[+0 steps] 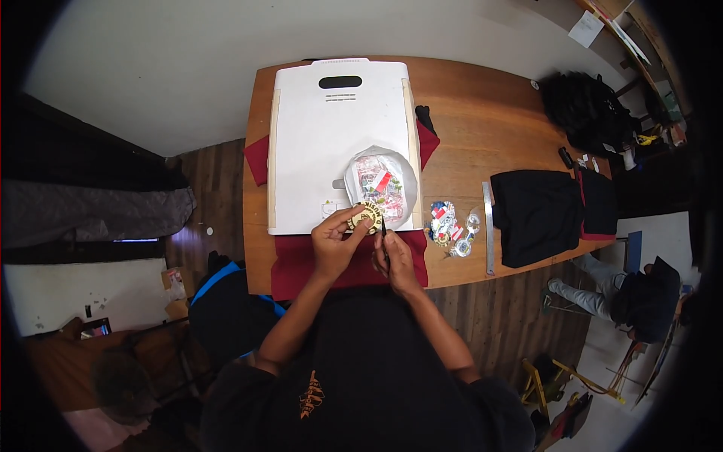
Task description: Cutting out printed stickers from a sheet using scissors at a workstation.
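Observation:
My left hand (336,239) is closed on a round cream-and-black patch (367,218), its rim lettered, held between thumb and fingers. In my right hand (397,258) is a slim dark pointed tool (385,233); its exact kind is too small to tell. The tool's tip meets the right edge of the patch. Just beyond both hands sits a whitish round bowl (412,181) with red, white and green printed pieces in it. Under the bowl lies a large white panel (305,143) with a dark oval slot.
Dark red cloth (301,264) shows beneath the panel on the wooden table (474,113). To the right are a pile of cut patches (444,224), clear tape rolls (461,247), a steel ruler (489,226) and folded black cloth (535,215). Another person (640,297) is at far right.

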Demonstrator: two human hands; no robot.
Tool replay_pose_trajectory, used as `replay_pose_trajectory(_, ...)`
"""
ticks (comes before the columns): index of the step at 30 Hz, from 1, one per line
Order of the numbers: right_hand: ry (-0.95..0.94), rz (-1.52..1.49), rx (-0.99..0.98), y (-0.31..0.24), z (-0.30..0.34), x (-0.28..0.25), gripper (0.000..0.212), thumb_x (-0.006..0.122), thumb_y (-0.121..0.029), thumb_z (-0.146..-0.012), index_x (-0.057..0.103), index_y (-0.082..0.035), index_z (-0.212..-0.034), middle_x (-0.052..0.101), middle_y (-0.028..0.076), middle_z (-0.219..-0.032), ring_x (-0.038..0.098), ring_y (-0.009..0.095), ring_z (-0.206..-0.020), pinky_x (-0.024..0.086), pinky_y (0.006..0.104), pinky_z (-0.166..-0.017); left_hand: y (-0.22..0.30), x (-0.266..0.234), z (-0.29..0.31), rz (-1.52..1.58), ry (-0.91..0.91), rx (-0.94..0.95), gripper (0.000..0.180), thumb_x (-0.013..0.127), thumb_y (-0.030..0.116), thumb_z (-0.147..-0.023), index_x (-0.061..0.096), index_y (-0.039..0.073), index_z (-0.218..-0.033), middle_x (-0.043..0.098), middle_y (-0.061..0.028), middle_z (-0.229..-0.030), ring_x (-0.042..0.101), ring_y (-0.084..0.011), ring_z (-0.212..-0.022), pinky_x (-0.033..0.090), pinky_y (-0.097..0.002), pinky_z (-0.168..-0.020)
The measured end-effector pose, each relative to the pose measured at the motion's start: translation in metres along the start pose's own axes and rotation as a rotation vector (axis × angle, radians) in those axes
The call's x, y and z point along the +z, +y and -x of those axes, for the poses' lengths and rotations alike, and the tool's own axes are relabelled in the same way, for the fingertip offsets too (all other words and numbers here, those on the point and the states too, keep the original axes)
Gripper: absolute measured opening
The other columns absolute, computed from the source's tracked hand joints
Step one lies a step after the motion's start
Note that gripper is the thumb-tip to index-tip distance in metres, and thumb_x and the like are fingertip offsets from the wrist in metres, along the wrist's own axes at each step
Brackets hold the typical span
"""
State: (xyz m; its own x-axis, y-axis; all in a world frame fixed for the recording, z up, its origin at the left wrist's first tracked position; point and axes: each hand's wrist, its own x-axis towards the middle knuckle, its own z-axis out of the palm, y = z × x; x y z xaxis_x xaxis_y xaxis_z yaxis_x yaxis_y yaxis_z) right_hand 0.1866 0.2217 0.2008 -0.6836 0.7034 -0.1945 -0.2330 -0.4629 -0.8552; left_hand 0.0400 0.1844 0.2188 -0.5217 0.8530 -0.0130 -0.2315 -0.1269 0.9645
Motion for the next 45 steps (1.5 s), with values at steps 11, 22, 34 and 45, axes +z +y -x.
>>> replay_pose_trajectory(11, 0.002, -0.017, -0.005, -0.001, 0.002, -0.001, 0.038, 0.031, -0.041, -0.110, 0.049, -0.007, -0.105, 0.034, -0.003, -0.056, 0.031, 0.008, -0.043, 0.031, 0.0246, -0.047, -0.006, -0.002, -0.003, 0.029, -0.003, -0.023, 0.032, 0.069, -0.008, -0.088, 0.064, -0.010, -0.120, 0.066, -0.0172, -0.118, 0.065, -0.0180, -0.108, 0.054, -0.0266, -0.093)
replay_pose_trajectory(22, 0.026, -0.176, 0.045, -0.003, 0.003, -0.001, 0.035, 0.033, -0.037, -0.109, 0.049, -0.006, -0.108, 0.036, -0.001, -0.058, 0.030, 0.009, -0.042, 0.030, 0.0259, -0.046, 0.001, 0.002, -0.002, 0.034, -0.016, -0.045, 0.034, 0.068, -0.008, -0.090, 0.062, -0.011, -0.123, 0.066, -0.0152, -0.117, 0.064, -0.0161, -0.106, 0.053, -0.0262, -0.092)
replay_pose_trajectory(34, 0.019, 0.034, -0.008, 0.003, 0.003, -0.003, 0.037, 0.034, -0.038, -0.110, 0.051, -0.006, -0.102, 0.037, -0.001, -0.055, 0.032, 0.009, -0.046, 0.032, 0.0252, -0.049, -0.005, -0.001, -0.003, 0.019, -0.011, 0.025, 0.033, 0.068, -0.007, -0.090, 0.063, -0.010, -0.122, 0.066, -0.0155, -0.118, 0.064, -0.0168, -0.108, 0.052, -0.0273, -0.094)
replay_pose_trajectory(45, 0.032, -0.014, -0.008, 0.002, 0.004, -0.002, 0.037, 0.035, -0.038, -0.110, 0.051, -0.007, -0.096, 0.037, -0.002, -0.055, 0.033, 0.007, -0.049, 0.033, 0.0236, -0.051, -0.004, 0.000, -0.004, 0.024, -0.017, 0.028, 0.035, 0.067, -0.007, -0.090, 0.062, -0.010, -0.125, 0.065, -0.0157, -0.120, 0.063, -0.0163, -0.109, 0.052, -0.0274, -0.095)
